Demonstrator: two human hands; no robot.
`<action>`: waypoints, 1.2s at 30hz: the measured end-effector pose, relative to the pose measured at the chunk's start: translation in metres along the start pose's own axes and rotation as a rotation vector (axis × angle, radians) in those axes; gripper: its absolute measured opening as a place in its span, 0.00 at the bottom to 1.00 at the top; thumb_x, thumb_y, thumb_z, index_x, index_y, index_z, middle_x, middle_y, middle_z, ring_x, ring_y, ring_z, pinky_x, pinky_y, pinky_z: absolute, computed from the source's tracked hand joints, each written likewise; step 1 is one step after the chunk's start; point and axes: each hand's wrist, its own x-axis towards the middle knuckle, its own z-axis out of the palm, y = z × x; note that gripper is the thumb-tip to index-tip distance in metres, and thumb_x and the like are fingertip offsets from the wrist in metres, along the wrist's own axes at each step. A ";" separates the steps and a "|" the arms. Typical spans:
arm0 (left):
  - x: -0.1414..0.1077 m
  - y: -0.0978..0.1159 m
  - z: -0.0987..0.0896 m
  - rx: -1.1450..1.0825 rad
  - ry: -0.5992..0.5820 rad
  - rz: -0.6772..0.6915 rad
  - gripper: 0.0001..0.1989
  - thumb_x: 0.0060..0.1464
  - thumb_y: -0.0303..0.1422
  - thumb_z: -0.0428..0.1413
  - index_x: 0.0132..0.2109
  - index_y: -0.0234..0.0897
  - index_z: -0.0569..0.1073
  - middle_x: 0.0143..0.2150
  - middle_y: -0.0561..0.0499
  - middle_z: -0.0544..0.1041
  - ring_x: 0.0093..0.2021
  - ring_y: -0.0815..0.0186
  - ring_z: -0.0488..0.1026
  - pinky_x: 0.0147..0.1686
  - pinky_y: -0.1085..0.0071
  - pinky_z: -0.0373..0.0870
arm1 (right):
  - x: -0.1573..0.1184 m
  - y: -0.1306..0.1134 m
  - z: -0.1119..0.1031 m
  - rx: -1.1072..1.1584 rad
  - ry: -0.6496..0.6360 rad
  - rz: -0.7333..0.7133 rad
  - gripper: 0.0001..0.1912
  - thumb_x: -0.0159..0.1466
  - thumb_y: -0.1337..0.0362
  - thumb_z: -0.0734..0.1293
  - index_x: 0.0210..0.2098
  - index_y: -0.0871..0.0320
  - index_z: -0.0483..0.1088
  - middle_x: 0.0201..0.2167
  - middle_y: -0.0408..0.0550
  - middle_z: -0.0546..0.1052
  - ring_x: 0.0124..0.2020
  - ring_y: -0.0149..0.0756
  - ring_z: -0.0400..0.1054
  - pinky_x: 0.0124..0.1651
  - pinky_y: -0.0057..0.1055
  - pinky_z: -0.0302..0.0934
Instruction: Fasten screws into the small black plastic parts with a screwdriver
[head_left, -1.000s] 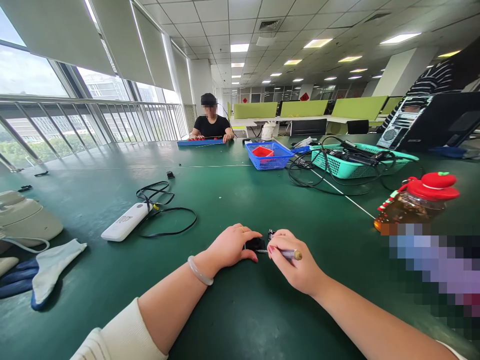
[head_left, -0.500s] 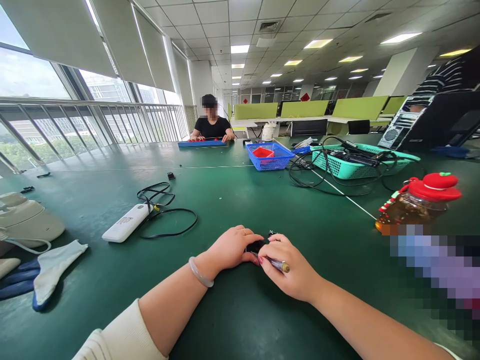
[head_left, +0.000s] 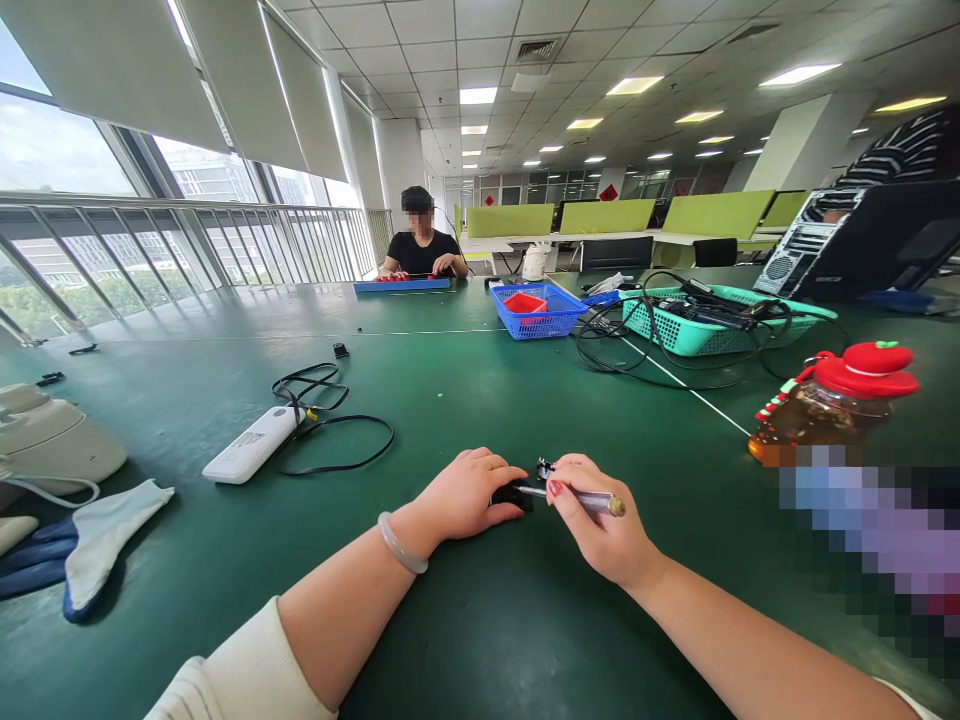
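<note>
My left hand [head_left: 469, 495] is closed around a small black part [head_left: 513, 494], held down against the green table [head_left: 450, 620]. Much of the part is hidden under my fingers, so its kind does not show. In my right hand [head_left: 600, 525] is a screwdriver [head_left: 600, 502] with a clear handle and a yellowish end cap. Its thin metal shaft points left, and the tip is at the black part; whether they touch I cannot tell. A small dark and silvery piece [head_left: 544, 468] shows just beyond my right fingertips.
To the left lie a white power bank [head_left: 253, 445] with a black cable and a blue-white glove [head_left: 112, 540]. Ahead are a blue basket [head_left: 540, 325] and a teal basket [head_left: 675, 340] of cables. A red-lidded jar [head_left: 825, 415] stands right. A person [head_left: 421, 250] sits opposite.
My right hand has shifted right, away from my left, and the screwdriver now lies flatter with its shaft showing. More of the black part is visible. My left hand stays put.
</note>
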 end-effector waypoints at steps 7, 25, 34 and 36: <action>0.000 -0.001 0.001 0.008 -0.013 -0.008 0.21 0.59 0.44 0.56 0.56 0.41 0.71 0.48 0.46 0.77 0.48 0.56 0.73 0.52 0.58 0.67 | -0.001 0.010 0.004 -0.070 0.000 0.066 0.16 0.68 0.60 0.58 0.26 0.53 0.67 0.23 0.44 0.73 0.30 0.38 0.67 0.36 0.34 0.63; 0.000 -0.003 0.002 0.003 0.202 -0.087 0.18 0.63 0.40 0.51 0.58 0.43 0.69 0.52 0.46 0.74 0.52 0.58 0.70 0.57 0.57 0.65 | 0.002 0.015 -0.004 -0.043 -0.055 0.064 0.13 0.67 0.59 0.60 0.29 0.53 0.70 0.26 0.45 0.75 0.31 0.37 0.69 0.36 0.32 0.64; 0.000 -0.014 0.010 0.236 0.239 -0.476 0.17 0.64 0.34 0.47 0.56 0.47 0.73 0.48 0.45 0.74 0.47 0.55 0.69 0.50 0.52 0.63 | 0.007 0.044 -0.003 0.010 0.182 0.334 0.14 0.65 0.53 0.62 0.38 0.55 0.74 0.36 0.49 0.77 0.36 0.38 0.72 0.38 0.32 0.65; 0.000 -0.015 0.010 0.259 0.206 -0.500 0.17 0.64 0.34 0.46 0.53 0.47 0.75 0.47 0.45 0.75 0.46 0.55 0.69 0.50 0.51 0.63 | 0.008 0.051 -0.001 -0.021 0.162 0.383 0.15 0.65 0.52 0.62 0.41 0.54 0.75 0.40 0.50 0.78 0.39 0.39 0.72 0.40 0.33 0.65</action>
